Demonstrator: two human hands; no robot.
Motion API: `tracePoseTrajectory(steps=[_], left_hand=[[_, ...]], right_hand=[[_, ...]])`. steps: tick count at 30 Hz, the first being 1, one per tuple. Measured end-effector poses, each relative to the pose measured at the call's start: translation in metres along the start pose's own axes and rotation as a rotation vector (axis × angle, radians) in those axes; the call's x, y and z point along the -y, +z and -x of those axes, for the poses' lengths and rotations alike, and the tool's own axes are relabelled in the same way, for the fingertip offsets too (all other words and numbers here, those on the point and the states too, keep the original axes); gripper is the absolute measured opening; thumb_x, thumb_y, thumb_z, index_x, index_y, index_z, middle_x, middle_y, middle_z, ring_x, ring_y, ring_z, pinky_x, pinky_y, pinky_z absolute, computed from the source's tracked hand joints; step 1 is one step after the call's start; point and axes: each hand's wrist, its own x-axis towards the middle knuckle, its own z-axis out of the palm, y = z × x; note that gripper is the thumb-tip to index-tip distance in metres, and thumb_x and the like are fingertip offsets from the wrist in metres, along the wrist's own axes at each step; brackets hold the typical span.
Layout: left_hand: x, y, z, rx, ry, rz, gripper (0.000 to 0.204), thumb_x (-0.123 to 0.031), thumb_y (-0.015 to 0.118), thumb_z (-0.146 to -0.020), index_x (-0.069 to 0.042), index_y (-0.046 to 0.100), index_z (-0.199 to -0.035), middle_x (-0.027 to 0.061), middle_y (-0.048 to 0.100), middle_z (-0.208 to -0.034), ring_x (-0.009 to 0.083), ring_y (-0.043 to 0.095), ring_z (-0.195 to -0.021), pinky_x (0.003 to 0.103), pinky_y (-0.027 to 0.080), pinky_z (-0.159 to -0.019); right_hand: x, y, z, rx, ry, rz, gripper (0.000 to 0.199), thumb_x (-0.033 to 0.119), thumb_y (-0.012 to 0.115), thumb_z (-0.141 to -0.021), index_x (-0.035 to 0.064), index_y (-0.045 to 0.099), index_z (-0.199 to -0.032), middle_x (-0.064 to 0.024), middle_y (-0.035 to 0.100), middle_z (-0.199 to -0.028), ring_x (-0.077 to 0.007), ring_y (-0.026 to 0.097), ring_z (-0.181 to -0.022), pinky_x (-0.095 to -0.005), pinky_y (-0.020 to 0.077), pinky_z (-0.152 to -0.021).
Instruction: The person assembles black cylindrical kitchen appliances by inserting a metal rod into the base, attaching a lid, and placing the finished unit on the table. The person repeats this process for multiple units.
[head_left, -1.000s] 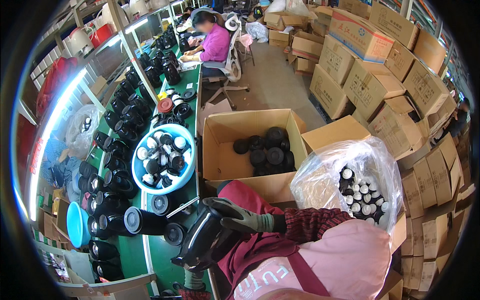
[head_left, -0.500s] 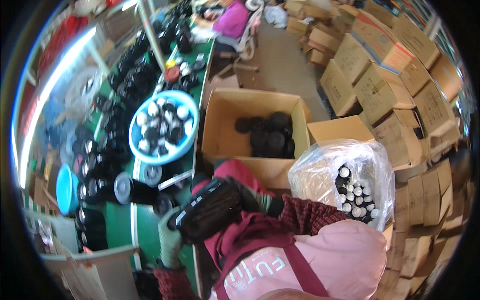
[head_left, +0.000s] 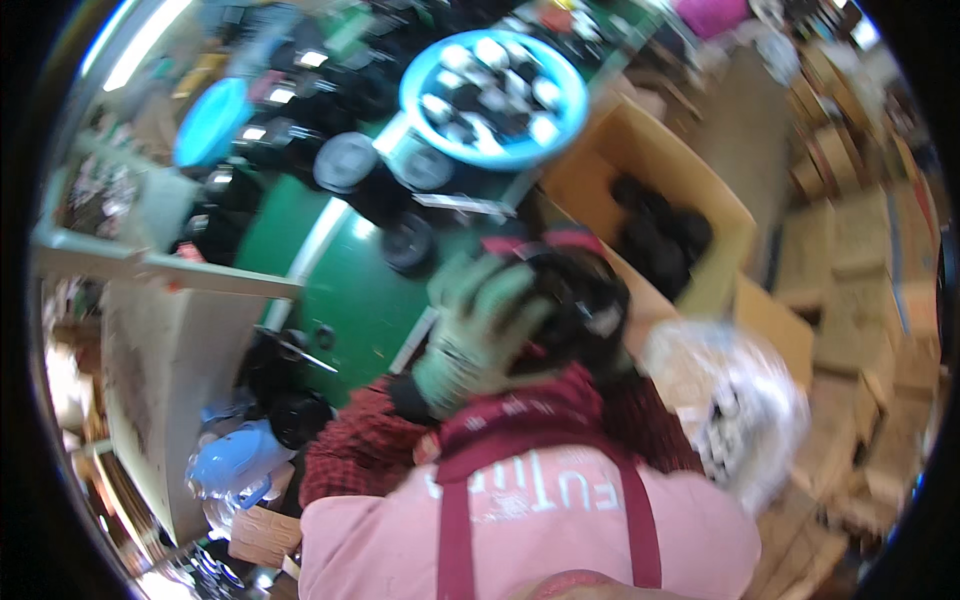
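A bulky, glossy black container (head_left: 585, 295) is held up in front of my chest, blurred by motion, so its exact kind is unclear. My left hand (head_left: 480, 330), in a pale green glove, presses against its near left side with the fingers curved over it. On the other side my right hand (head_left: 622, 362) holds it too, mostly hidden behind the container and by blur. Just left of the container a round black lid-like piece (head_left: 408, 243) lies on the green table (head_left: 345, 300), beside a tall black jar with a grey top (head_left: 348, 165).
A blue basin (head_left: 575, 95) of black-and-white caps stands at the table's far side. Right of it is an open cardboard box (head_left: 720, 190) with black pieces, then a plastic-lined box (head_left: 770, 420) of small caps. Stacked cartons (head_left: 840, 250) line the right; a grey partition (head_left: 170, 370) stands left.
The view has turned, so the table and basin shift right. The container has come up against my chest and turned; my left hand has moved from its left end onto its near side.
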Motion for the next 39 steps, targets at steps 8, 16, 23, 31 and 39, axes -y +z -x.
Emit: tracePoseTrajectory(steps=[8,16,23,31,39], left_hand=[[0.010,0.024,0.005,-0.293,-0.052,0.014,0.049,-0.053,0.083,-0.069,-0.021,0.072,-0.104,-0.0003,0.066,-0.115,0.0288,0.053,-0.126,0.056,0.036,-0.109],[0.023,0.033,0.035,-0.126,0.083,0.039,0.048,-0.049,0.082,-0.068,-0.018,0.073,-0.103,0.0008,0.063,-0.119,0.0323,0.051,-0.125,0.057,0.038,-0.105],[0.014,0.047,0.072,0.087,0.057,0.130,0.057,-0.042,0.082,-0.079,-0.015,0.068,-0.127,0.0081,0.056,-0.138,0.0356,0.045,-0.134,0.052,0.036,-0.111],[0.048,0.099,0.068,0.072,-0.337,0.342,0.095,-0.038,0.087,-0.073,-0.006,0.042,-0.150,0.0188,0.048,-0.146,0.0427,0.044,-0.137,0.052,0.037,-0.114],[0.062,0.155,0.070,0.162,-0.249,0.380,0.113,-0.046,0.094,-0.060,-0.005,0.042,-0.152,0.0212,0.043,-0.153,0.0439,0.038,-0.144,0.054,0.032,-0.118]], right_hand=[[-0.029,0.038,0.048,0.174,0.419,-1.112,0.089,0.074,0.035,-0.096,0.0101,0.035,-0.158,-0.0136,0.044,-0.157,-0.0331,0.045,-0.141,-0.0492,0.0369,-0.118],[0.014,0.018,0.028,0.461,0.442,-1.014,0.083,0.069,0.031,-0.099,0.0115,0.035,-0.158,-0.0119,0.043,-0.158,-0.0328,0.045,-0.140,-0.0487,0.0385,-0.117],[-0.061,-0.013,0.017,0.155,0.389,-1.574,0.065,0.055,0.043,-0.103,0.0062,0.054,-0.144,-0.0127,0.060,-0.142,-0.0285,0.057,-0.128,-0.0436,0.0458,-0.111],[-0.063,-0.017,-0.012,0.381,-0.128,0.407,0.060,0.043,0.077,-0.081,0.0113,0.066,-0.131,-0.0190,0.057,-0.144,-0.0389,0.049,-0.135,-0.0492,0.0374,-0.113],[-0.088,0.028,-0.100,0.106,0.013,0.307,0.037,0.038,0.064,-0.094,0.0099,0.068,-0.118,-0.0169,0.069,-0.109,-0.0356,0.065,-0.104,-0.0455,0.0520,-0.091]])
